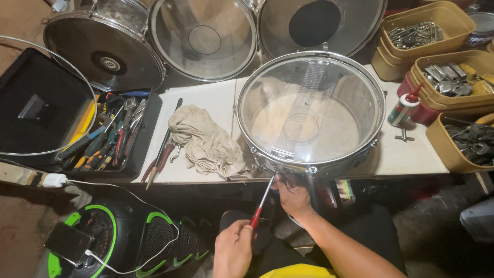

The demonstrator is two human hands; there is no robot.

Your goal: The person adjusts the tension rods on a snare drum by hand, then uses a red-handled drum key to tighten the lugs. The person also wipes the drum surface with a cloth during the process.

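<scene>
From my remote seat, the snare drum lies flat at the workbench edge, snare side up, and the work looks mid-way: hoop and clear resonant head are seated and the wire strand is already strung across, while the screwdriver tip meets the fitting at the shell's six o'clock. My left hand is curled tight around the red handle; my right hand presses up against the shell's underside, fingers hidden, so I cannot tell their grip. Chrome hoop gleams, film is glossy, shaft thin steel. At nine o'clock a crumpled beige rag lies soft and wrinkled.
</scene>
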